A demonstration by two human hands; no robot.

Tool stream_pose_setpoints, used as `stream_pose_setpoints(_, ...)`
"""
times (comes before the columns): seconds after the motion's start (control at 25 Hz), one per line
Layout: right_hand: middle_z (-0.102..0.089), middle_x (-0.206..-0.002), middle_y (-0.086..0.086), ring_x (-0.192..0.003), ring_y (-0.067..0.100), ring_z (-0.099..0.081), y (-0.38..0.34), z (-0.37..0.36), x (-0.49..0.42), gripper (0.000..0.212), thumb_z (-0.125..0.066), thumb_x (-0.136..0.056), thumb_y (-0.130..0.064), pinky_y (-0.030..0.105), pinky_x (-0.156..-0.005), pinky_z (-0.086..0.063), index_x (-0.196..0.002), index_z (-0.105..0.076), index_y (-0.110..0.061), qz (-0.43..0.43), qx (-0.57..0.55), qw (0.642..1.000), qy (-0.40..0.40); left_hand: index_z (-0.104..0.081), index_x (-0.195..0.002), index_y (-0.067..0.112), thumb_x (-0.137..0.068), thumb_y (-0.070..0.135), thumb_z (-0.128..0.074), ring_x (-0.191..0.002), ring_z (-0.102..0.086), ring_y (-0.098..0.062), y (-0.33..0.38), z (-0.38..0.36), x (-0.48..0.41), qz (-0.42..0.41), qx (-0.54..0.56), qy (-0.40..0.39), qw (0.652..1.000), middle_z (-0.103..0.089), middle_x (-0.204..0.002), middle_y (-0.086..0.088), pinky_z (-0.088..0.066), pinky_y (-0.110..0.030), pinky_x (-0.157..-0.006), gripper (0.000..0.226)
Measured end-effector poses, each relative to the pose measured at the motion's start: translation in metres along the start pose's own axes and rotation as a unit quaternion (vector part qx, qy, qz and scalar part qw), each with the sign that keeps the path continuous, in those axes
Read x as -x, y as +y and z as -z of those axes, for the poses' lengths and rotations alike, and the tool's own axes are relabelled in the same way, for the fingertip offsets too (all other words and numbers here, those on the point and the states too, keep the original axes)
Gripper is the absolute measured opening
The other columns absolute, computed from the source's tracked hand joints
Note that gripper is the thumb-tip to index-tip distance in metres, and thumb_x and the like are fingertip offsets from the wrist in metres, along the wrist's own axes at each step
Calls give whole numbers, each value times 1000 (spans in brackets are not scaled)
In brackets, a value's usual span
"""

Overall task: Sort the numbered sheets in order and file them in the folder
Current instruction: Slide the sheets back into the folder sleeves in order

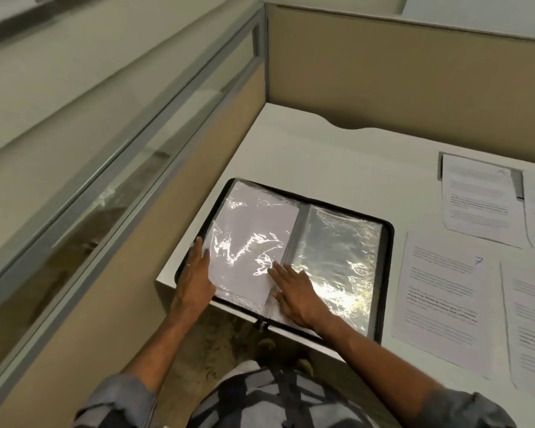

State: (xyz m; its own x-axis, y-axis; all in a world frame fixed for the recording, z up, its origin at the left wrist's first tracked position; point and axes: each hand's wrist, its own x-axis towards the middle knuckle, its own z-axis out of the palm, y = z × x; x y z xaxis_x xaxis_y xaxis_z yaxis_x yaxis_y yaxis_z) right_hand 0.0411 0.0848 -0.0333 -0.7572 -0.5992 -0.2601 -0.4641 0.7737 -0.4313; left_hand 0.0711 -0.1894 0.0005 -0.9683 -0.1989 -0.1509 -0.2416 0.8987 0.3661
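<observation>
Folder (389, 242) is lying open on the worktop (322, 156) under both hands. The left hand (195, 273) is resting flat on its outer edge and the right hand (297, 295) is pressing down by the spine, the fingers (277, 268) of both straight and gripping nothing. Between the two sets of fingers a white sheet (254, 230) is already sitting in the left sleeve. The right sleeve (337, 242), just beyond the right fingers, is looking empty. Well to the right of the fingers, the sheet marked 7 (445, 288) and further sheets (476, 202) are lying loose, so most of the filing is probably waiting.
</observation>
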Motion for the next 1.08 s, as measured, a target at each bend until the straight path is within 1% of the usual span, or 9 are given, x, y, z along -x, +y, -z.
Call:
stream_pose_setpoints(0.08, 0, -171, -3, -158, 21, 3, 11, 1, 18, 65, -15, -104, -52, 54, -126, -9, -163, -11, -24, -58, -11, 998, 23, -26, -158, 2, -96, 13, -60, -158, 4, -29, -14, -14, -6, 16, -62, -24, 998, 5, -169, -15, -10, -43, -127, 72)
stream_pose_setpoints(0.16, 8, -170, -3, -157, 19, 11, 22, 1, 34, 72, -5, -101, -60, 51, -127, -2, -163, -3, -24, -116, -7, 992, 47, -22, -159, 1, -104, 35, -45, -157, 6, -30, -19, -25, -5, 14, -65, -62, 996, 6, -168, -17, -4, -47, -128, 68)
stream_pose_setpoints(0.28, 14, -166, -6, -154, 17, 17, 33, 4, 53, 93, 18, -86, -75, 46, -127, 4, -162, 1, -24, -194, -13, 975, 107, -11, -161, 3, -106, 45, -23, -156, 11, -24, -9, -43, -2, -43, -41, -93, 994, 10, -167, -10, 0, -46, -128, 70)
stream_pose_setpoints(0.44, 9, -169, -7, -155, 12, 15, 40, 13, 76, 83, 0, -95, -72, 43, -128, 3, -162, -2, -25, -255, -62, 948, 182, 6, -162, 16, -109, 45, -21, -154, 21, -18, 39, -56, -1, -132, -10, -121, 984, 23, -166, -2, 8, -41, -128, 67)
stream_pose_setpoints(0.6, 9, -170, -9, -155, 9, 15, 54, 27, 97, 72, -20, -103, -61, 44, -128, 3, -163, -1, -25, -290, -86, 927, 221, 4, -162, 17, -103, 56, -10, -154, 20, -17, 105, -69, -5, -222, -2, -120, 968, 18, -167, -1, 10, -40, -127, 72)
stream_pose_setpoints(0.76, 15, -168, -11, -155, 11, 18, 93, 51, 127, 68, -21, -105, -60, 45, -126, 9, -162, 5, -33, -320, -65, 915, 235, 1, -163, 21, -103, 59, -12, -155, 20, -13, 179, -85, -12, -294, 15, -116, 949, 17, -169, 2, 11, -37, -125, 72)
stream_pose_setpoints(0.88, 13, -168, -11, -156, 15, 14, 138, 74, 152, 67, -28, -106, -57, 47, -124, 7, -162, 0, -35, -331, -44, 910, 247, 3, -163, 21, -103, 58, -10, -153, 25, -12, 240, -97, -21, -330, 15, -114, 937, 20, -168, 2, 14, -37, -125, 71)
stream_pose_setpoints(0.96, 10, -169, -10, -157, 16, 12, 173, 89, 165, 68, -29, -105, -58, 49, -124, 4, -163, -3, -34, -334, -43, 907, 252, -2, -163, 18, -101, 60, -5, -155, 21, -14, 282, -105, -28, -342, 11, -107, 934, 15, -169, 1, 11, -39, -126, 75)
stream_pose_setpoints(1.08, 7, -170, -5, -157, 19, 9, 231, 115, 183, 72, -19, -101, -66, 50, -125, 0, -163, -5, -31, -328, -31, 910, 254, -3, -163, 15, -96, 64, -1, -155, 17, -14, 343, -125, -36, -332, 18, -112, 936, 10, -170, -1, 14, -36, -125, 83)
